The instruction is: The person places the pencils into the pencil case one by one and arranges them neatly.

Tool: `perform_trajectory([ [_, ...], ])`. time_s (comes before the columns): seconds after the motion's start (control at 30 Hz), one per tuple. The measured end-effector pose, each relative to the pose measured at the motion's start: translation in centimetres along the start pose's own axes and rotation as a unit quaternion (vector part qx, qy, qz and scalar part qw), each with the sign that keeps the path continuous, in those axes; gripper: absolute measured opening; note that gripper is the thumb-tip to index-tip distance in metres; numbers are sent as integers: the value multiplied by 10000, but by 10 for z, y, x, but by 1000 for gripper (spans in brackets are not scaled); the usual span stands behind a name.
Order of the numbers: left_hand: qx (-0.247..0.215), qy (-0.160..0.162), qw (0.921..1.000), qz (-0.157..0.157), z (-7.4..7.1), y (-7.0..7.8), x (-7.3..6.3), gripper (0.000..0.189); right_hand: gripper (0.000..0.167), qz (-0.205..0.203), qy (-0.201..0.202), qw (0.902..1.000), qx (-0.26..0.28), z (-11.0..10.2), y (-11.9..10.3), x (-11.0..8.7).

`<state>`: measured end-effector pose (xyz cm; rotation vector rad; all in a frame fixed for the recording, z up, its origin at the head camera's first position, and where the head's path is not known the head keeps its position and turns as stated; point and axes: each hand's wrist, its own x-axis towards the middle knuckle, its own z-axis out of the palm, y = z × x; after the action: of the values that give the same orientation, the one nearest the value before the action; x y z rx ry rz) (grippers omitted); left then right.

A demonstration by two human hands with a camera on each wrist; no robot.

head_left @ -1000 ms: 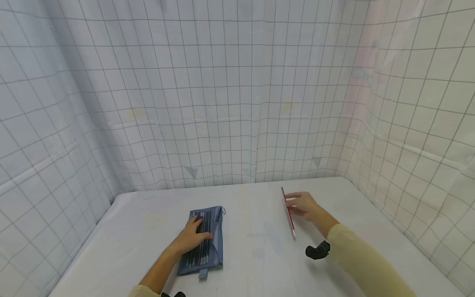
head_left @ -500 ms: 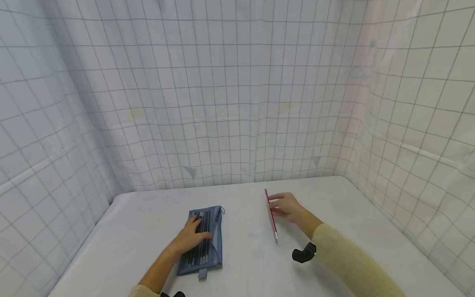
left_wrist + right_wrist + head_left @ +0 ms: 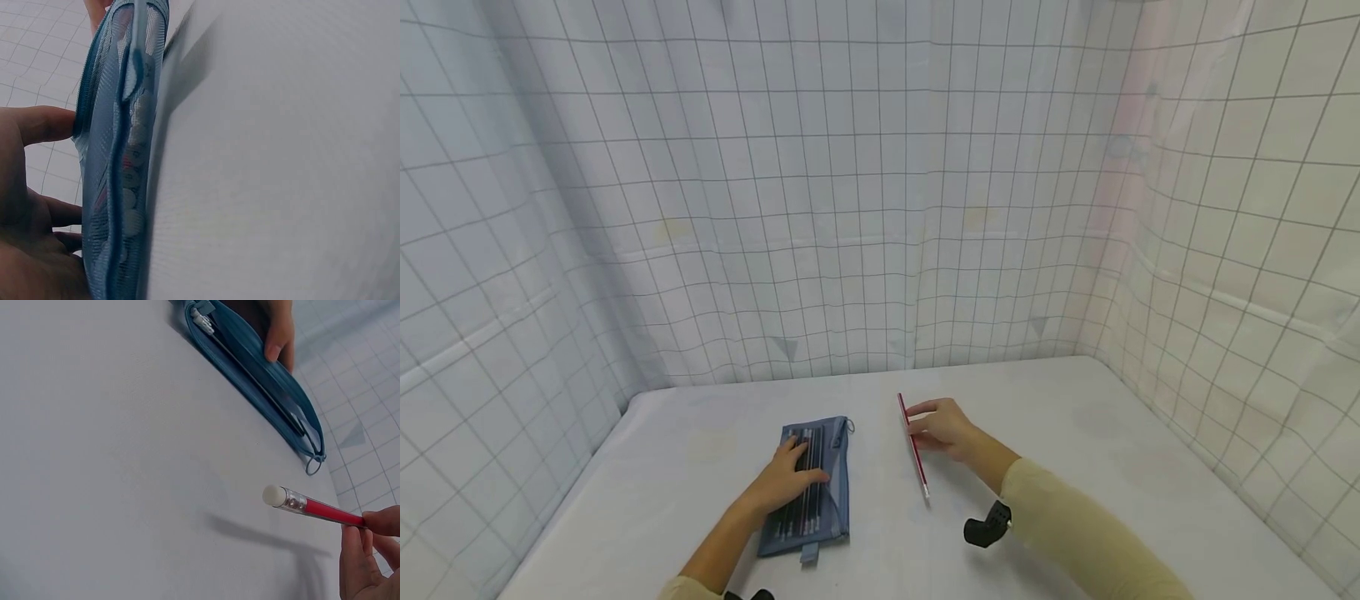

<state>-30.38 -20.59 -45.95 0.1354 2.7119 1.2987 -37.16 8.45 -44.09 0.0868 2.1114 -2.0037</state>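
Observation:
A blue zip pencil case [image 3: 840, 508] with a mesh front lies on the table, several pencils showing inside. My left hand [image 3: 787, 481] rests on top of it, fingers spread over the pencils and thumb toward the zip side. In the right wrist view the long zip side of the case [image 3: 275, 378] gapes, with eraser ends visible at one end. My right hand [image 3: 945, 429] pinches a red pencil [image 3: 915, 455] between thumb and fingers, right of the case and apart from it. The white eraser [image 3: 273, 495] of that pencil points toward the near side, above the table.
The white tabletop [image 3: 1037, 400] surrounds the case. Grid-patterned white curtains [image 3: 850, 208] enclose the back and both sides. A black wrist camera [image 3: 987, 525] sticks out beside the right sleeve.
My right hand has moved left with the red pencil, coming closer to the pencil case. My left hand and the case have stayed in place.

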Motion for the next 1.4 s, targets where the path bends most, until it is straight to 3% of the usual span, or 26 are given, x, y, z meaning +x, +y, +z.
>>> perform_trajectory([
  [0.37,54,2,9999,-98,0,-5,2,90,36,-23,-409,9992,21,32,5,1],
  [0.63,156,-4,9997,-197,4,-3,4,90,27,-159,-684,9939,-852,62,13,-4],
  [0.8,63,-11,9996,-260,2,-3,4,89,25,-233,-889,9911,-960,83,12,-5],
  [1.17,-20,-121,9993,-346,1,-1,4,89,13,-50,-241,9881,-1515,116,6,0],
  [1.23,-57,-139,9992,-370,1,-2,5,89,13,-33,-255,9888,-1471,119,5,1],
  [1.4,-66,-131,9995,-295,-1,-2,8,89,11,133,-405,9960,-788,120,0,2],
])
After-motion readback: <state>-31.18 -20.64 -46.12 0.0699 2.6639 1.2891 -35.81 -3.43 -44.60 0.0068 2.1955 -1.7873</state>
